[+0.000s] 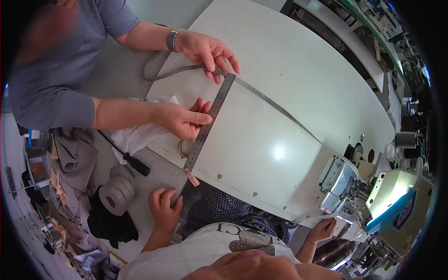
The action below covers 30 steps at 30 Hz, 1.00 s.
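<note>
My left hand (165, 206) rests at the edge of the grey side surface, fingers apart, holding nothing. Beside the sewing machine (396, 205), my right hand (324, 229) is closed; whatever it may hold is hidden. Opposite me, a co-worker's upper hand (210, 51) pinches a grey woven band (270, 100) at the top end of a steel ruler (210, 119). The co-worker's lower hand (184, 120) grips the ruler's middle. From there the band runs across the white table (280, 51) to the machine, and its other end loops off to the left.
A black-handled screwdriver (136, 164), a grey roll of band (116, 189) and black cloth (109, 221) lie on the left. White cloth (135, 135) and a ring-shaped roll (184, 148) sit near the ruler. Grey fabric (77, 163) is piled at far left. Measuring marks line the table's near edge.
</note>
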Each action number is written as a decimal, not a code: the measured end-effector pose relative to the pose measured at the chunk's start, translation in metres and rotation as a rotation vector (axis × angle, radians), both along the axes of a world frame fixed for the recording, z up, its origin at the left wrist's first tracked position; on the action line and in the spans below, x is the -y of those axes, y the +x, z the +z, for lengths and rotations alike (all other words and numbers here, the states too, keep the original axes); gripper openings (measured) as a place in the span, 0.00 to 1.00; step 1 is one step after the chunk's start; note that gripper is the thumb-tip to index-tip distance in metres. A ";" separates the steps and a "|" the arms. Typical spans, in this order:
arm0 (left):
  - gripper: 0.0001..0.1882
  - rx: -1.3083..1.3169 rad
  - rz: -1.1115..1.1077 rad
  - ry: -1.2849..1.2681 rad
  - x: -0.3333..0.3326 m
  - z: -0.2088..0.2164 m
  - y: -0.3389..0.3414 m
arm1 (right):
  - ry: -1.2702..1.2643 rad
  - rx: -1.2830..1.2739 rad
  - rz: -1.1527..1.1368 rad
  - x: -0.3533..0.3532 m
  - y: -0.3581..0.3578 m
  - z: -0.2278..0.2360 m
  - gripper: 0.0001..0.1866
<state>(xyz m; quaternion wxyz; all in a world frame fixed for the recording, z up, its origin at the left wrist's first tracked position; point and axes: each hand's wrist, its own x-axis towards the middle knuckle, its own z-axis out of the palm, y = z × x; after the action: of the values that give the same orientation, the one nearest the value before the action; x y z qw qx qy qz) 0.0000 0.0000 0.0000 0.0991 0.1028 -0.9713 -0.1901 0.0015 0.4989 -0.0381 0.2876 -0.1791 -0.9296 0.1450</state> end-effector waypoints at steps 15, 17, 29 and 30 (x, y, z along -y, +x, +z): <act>0.19 0.000 -0.010 -0.005 0.000 0.002 -0.002 | -0.007 0.032 0.000 -0.008 0.004 -0.001 0.11; 0.19 -0.008 -0.011 0.001 0.000 0.002 -0.002 | 0.014 0.042 -0.010 -0.008 0.005 0.000 0.11; 0.19 0.000 -0.003 0.006 0.000 0.003 -0.002 | -0.011 0.043 -0.037 -0.016 0.010 -0.006 0.13; 0.19 0.000 -0.005 0.005 0.000 0.003 -0.003 | -0.002 0.060 -0.025 -0.017 0.011 -0.006 0.13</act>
<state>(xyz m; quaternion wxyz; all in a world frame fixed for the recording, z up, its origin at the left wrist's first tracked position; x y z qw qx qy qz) -0.0026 -0.0002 0.0027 0.0981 0.1006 -0.9711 -0.1928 0.0125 0.5163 -0.0444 0.2610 -0.1954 -0.9354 0.1369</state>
